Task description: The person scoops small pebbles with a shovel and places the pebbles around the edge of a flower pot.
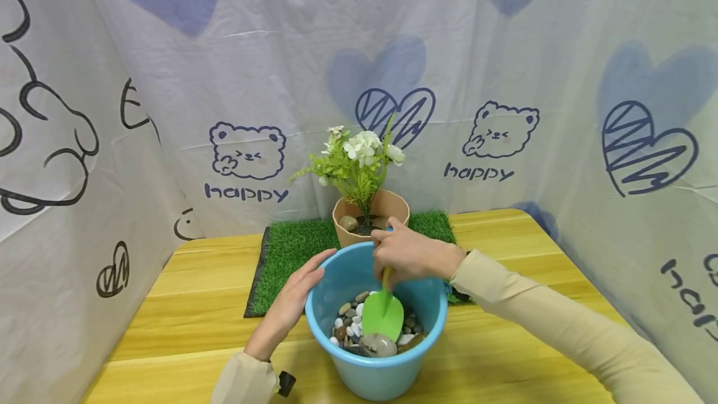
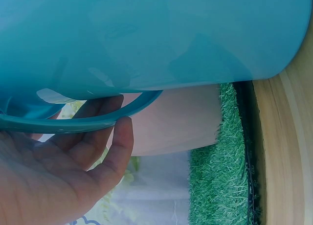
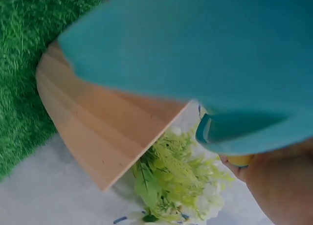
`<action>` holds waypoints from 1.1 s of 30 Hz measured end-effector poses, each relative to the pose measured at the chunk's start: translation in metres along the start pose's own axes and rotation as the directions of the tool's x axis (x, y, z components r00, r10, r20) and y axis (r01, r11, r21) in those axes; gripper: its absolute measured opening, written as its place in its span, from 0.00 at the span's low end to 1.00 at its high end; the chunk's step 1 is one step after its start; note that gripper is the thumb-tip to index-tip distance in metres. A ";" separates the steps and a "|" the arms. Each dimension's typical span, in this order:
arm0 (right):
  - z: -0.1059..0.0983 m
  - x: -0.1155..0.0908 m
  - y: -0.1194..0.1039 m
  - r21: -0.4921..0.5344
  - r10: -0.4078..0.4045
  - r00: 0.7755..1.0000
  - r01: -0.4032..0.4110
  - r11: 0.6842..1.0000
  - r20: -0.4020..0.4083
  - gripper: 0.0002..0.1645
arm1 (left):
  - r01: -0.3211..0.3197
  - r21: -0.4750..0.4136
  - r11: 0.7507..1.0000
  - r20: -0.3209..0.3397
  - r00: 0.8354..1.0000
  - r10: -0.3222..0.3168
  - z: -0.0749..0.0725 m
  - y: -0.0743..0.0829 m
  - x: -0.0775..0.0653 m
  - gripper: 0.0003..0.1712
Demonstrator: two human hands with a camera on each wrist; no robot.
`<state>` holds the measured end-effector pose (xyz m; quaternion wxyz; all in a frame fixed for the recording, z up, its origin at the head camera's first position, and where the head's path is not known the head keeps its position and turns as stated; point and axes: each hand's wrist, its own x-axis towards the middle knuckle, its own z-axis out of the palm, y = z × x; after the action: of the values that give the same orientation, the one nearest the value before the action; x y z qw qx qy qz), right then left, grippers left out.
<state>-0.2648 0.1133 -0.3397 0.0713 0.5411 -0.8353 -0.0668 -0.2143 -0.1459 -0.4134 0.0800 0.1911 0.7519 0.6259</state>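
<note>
Shovel (image 1: 383, 310) in the right hand (image 1: 412, 251), directly below it, fingers curled round the yellow handle, a bit of blue showing at the top end beside the fingertips; green blade pointing down among pebbles (image 1: 356, 331), well under the knuckles, with a large smooth stone (image 1: 383, 345) against the tip on the side nearer the person. Around these, light-blue bucket (image 1: 378, 379), partly under the right hand and just to the right of the left hand (image 1: 294, 295). Left fingers bent about the loop-shaped lug on the bucket's outer side, close to the rim, gripping it; exact place of the thumb hard to tell. White, grey and brown pebbles on the bucket floor, lower than both hands and between them. Just beyond the right hand, peach-coloured pot (image 1: 346, 237) with white flowers (image 1: 361, 148) and green leaves rising farther off, plus a rounded stone (image 1: 348, 223) inside, on the side toward the left hand. Under the pot, beyond the left hand, green grass mat (image 1: 297, 248) with a dark edge. Beneath everything, wood-grain table (image 1: 196, 304), spreading to either side of both hands. Farthest from the hands, pale curtain (image 1: 336, 17) with purple hearts, bear outlines and the word "happy".
</note>
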 end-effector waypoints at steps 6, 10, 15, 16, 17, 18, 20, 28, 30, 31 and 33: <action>0.003 0.000 -0.002 0.050 0.019 0.999 -0.021 0.999 0.039 0.12 | 0.006 -0.002 1.000 0.005 1.000 -0.006 0.001 0.000 0.000 0.27; 0.003 -0.002 -0.002 0.060 0.027 0.999 -0.030 0.998 0.047 0.12 | 0.006 -0.005 1.000 0.008 1.000 -0.006 0.001 0.000 0.001 0.27; 0.002 -0.007 -0.001 0.103 0.020 0.999 -0.025 0.994 0.048 0.12 | 0.001 -0.010 1.000 0.015 1.000 -0.001 0.001 0.000 0.001 0.28; 0.001 -0.008 -0.001 0.113 0.018 0.999 -0.023 0.993 0.046 0.12 | 0.000 -0.011 1.000 0.015 1.000 0.000 0.001 0.000 0.001 0.28; 0.000 -0.009 -0.001 0.123 0.016 0.999 -0.022 0.992 0.045 0.12 | 0.000 -0.010 1.000 0.014 1.000 0.000 0.001 0.000 0.001 0.28; 0.000 -0.010 -0.001 0.134 0.018 0.999 -0.024 0.991 0.045 0.12 | 0.000 -0.008 1.000 0.013 1.000 0.000 0.000 0.000 0.001 0.28; -0.002 -0.012 0.000 0.155 0.023 0.998 -0.031 0.987 0.051 0.12 | 0.000 -0.003 1.000 0.011 1.000 0.000 0.000 0.001 0.001 0.28; -0.006 -0.014 0.001 0.226 0.033 0.995 -0.054 0.973 0.096 0.15 | 0.009 0.018 1.000 0.017 1.000 -0.009 -0.001 0.002 0.001 0.28; -0.007 -0.014 0.002 0.240 0.034 0.995 -0.057 0.969 0.099 0.15 | 0.012 0.026 1.000 0.018 1.000 -0.012 -0.002 0.003 0.001 0.28; -0.007 -0.014 0.003 0.246 0.034 0.994 -0.058 0.967 0.099 0.15 | 0.011 0.029 1.000 0.018 1.000 -0.012 -0.002 0.003 0.001 0.28; -0.007 -0.015 0.004 0.259 0.038 0.994 -0.063 0.964 0.100 0.14 | 0.008 0.042 0.999 0.020 1.000 -0.009 -0.002 0.003 0.001 0.28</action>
<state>-0.2611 0.1279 -0.3332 -0.0387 0.5206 -0.8527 0.0207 -0.2156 -0.1472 -0.4100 0.0861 0.1959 0.7649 0.6076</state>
